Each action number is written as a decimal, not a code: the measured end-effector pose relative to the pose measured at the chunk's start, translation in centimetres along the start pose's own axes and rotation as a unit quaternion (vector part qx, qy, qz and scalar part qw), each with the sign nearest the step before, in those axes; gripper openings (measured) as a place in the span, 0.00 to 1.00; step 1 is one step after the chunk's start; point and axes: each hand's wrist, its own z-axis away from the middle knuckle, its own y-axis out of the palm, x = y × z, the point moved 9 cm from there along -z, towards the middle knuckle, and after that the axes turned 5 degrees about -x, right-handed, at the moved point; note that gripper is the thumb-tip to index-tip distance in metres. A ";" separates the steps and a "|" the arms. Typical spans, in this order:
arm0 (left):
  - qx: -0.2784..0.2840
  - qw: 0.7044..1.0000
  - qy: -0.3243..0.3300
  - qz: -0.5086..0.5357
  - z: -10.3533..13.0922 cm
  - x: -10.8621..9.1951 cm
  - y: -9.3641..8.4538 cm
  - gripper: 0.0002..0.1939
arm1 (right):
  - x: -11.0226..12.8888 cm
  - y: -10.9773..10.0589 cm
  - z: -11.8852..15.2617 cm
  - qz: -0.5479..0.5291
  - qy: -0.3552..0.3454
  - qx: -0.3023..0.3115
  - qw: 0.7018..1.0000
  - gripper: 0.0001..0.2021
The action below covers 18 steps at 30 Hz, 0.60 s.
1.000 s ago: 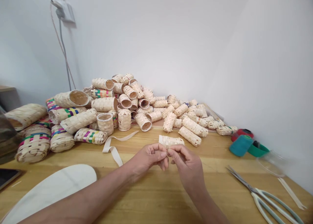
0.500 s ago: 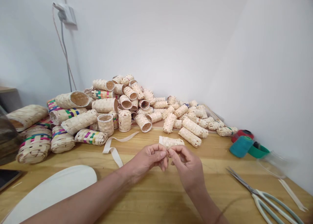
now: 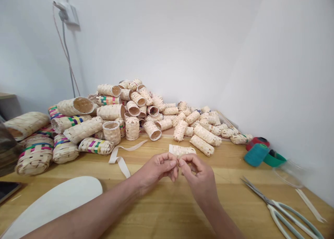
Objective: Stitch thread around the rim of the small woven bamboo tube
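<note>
My left hand (image 3: 160, 167) and my right hand (image 3: 197, 171) meet above the middle of the wooden table. Thumb and forefinger of each are pinched together, almost tip to tip. Whatever is between them is too small to make out. Just behind the fingertips lies a small pale woven tube (image 3: 182, 149), partly hidden by my hands. A cream ribbon strip (image 3: 122, 164) curls on the table to the left of my left hand. To the right of my right hand rest scissors (image 3: 271, 201) with pale handles, their blades nearly together.
A large heap of woven tubes (image 3: 112, 112) stands along the wall. At right are a teal thread spool (image 3: 257, 154), a green bowl (image 3: 275, 160), a clear container (image 3: 289, 172) and pale strips (image 3: 310, 205). A white oval board (image 3: 65, 200) and a phone (image 3: 7, 190) lie left.
The whole view has shifted slightly. My hands keep the same pinched pose at nearly the same spot, and nothing on the table has visibly moved.
</note>
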 end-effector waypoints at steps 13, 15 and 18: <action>-0.002 1.000 0.002 0.002 -0.1 -0.1 -0.1 0.13 | 0.0 0.3 0.1 -0.013 0.006 0.022 1.000 0.07; -0.002 1.000 -0.001 0.000 -0.1 -0.1 -0.1 0.13 | -0.1 0.3 0.0 -0.009 0.004 0.020 1.000 0.07; -0.005 1.000 -0.007 -0.002 -0.1 0.0 -0.1 0.13 | -0.1 0.2 0.0 -0.006 -0.001 0.014 1.000 0.07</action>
